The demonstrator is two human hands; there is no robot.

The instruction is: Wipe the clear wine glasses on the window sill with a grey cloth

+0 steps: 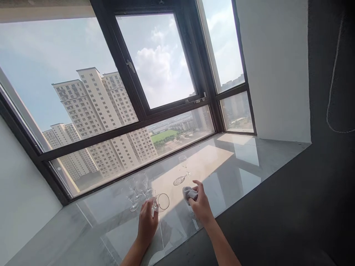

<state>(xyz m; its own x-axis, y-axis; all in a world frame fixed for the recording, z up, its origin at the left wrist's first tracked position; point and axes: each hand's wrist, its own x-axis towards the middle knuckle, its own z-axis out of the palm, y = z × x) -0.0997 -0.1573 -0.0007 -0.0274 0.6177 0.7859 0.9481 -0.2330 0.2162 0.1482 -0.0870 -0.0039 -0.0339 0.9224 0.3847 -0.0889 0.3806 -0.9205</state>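
Two bare hands at work over a glossy stone sill [111, 229] by a high-rise window [159, 62], its near edge slanting from near left to far right, close under both wrists. Far edge ends at the dark window frame [116, 137]; sill surface runs on to the right of the cloth & to the left of the glasses.

L hand [148, 220], fingers wrapped on a stemmed glass [163, 202], holds it tipped on its side above the near-middle of the sill: long axis roughly left-right, mouth facing right & toward the viewer, foot end hard to make out. R hand [200, 203], well apart from the L, pinches a bunched grey cloth [189, 193] btwn thumb & fingers, index finger raised, to the right of the glass's mouth.

Several more stemmed glasses [135, 192], exact no. unclear, stand upright grouped far left of the L hand, nr the window. A lone glass [183, 165] stands upright in a sunlit patch [213, 157] beyond the cloth, w/ its shadow [179, 180] on the near-left side. All clear glass; contents can't be told.
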